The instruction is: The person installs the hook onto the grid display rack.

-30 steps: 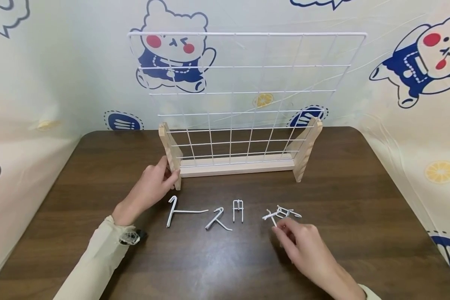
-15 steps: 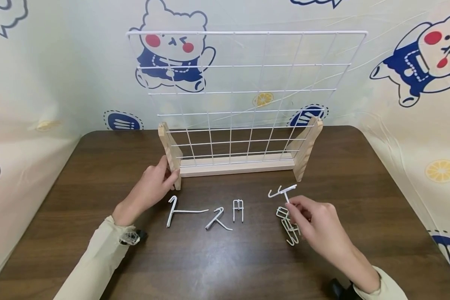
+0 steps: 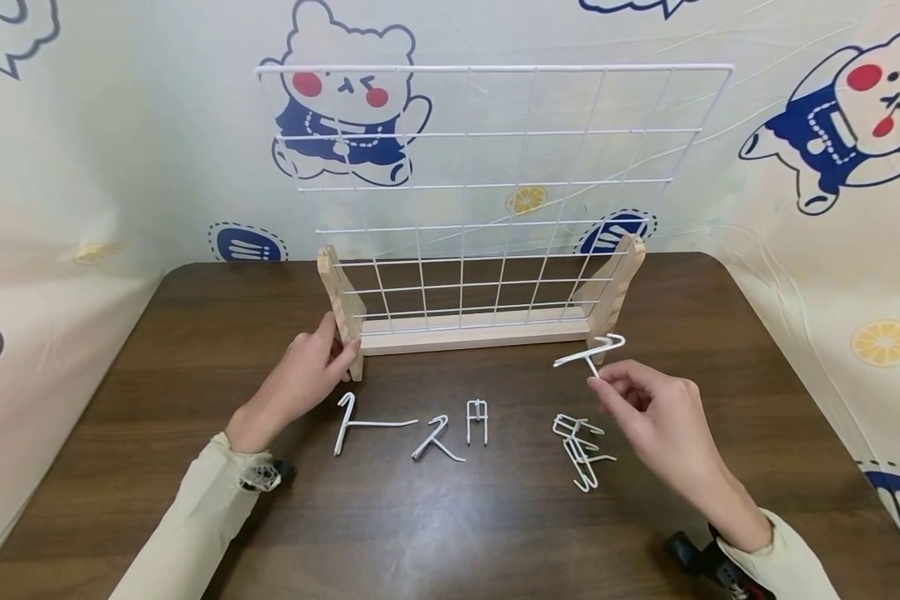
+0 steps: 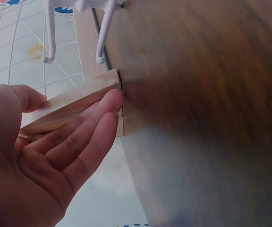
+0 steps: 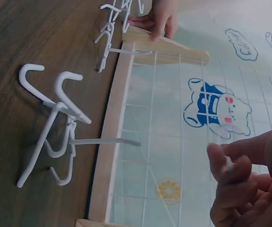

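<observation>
Right hand (image 3: 662, 423): curled, pinching a white hook (image 3: 587, 353).
White hook: extending beyond that hand.
Left hand (image 3: 303, 368): gripping wooden upright (image 3: 333, 285).

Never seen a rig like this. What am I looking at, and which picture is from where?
No machine here: these are a person's bare left hand and right hand. The wide view is taken from the head, looking forward and down; the two close views are taken from the left and right wrists. On the brown table stands a white wire grid in a wooden stand. In front lie three separate white hooks and, to their right, an overlapping cluster of similar ones. The left hand grips the stand's left end; the right hand pinches another white hook, off the table.
</observation>
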Motion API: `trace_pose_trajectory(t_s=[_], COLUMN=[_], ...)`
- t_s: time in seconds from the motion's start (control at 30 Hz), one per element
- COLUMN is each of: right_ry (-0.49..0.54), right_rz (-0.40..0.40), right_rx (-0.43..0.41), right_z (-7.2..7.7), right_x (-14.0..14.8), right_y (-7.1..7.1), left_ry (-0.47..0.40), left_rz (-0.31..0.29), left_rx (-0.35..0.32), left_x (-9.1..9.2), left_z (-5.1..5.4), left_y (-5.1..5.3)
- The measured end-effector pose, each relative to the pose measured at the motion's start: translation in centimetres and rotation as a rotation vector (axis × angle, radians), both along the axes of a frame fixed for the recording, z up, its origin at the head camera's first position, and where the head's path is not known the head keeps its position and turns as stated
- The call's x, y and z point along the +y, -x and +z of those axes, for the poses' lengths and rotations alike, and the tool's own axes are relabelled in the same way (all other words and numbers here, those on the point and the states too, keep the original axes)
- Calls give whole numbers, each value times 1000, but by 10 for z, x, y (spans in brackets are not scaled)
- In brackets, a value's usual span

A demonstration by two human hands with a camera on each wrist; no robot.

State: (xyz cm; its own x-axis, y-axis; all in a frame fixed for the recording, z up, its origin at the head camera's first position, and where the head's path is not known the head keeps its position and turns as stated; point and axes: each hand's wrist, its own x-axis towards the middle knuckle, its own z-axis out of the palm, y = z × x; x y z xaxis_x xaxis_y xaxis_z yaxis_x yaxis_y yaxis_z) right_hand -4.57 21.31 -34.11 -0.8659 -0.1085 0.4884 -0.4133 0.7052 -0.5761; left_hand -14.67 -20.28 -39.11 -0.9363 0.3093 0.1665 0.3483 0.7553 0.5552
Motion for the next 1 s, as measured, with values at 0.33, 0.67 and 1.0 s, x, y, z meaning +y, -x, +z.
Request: trace_pose_trajectory(t_s=[0.33,0.67,1.0], right_ry=[19,9,38], right_rz=[-80,-104,-141], right_rx=[14,94,160], right_z=[-4,4,32], right_x=[6,14,19], right_y=[13,30,47], left_ry=[-4,-6,-11], left_rz=[0,-5,-12], left_rx=[-4,7,-8], left_x=[0,-1,-5], left_z=[-2,-2,-3], left_y=[0,1,2])
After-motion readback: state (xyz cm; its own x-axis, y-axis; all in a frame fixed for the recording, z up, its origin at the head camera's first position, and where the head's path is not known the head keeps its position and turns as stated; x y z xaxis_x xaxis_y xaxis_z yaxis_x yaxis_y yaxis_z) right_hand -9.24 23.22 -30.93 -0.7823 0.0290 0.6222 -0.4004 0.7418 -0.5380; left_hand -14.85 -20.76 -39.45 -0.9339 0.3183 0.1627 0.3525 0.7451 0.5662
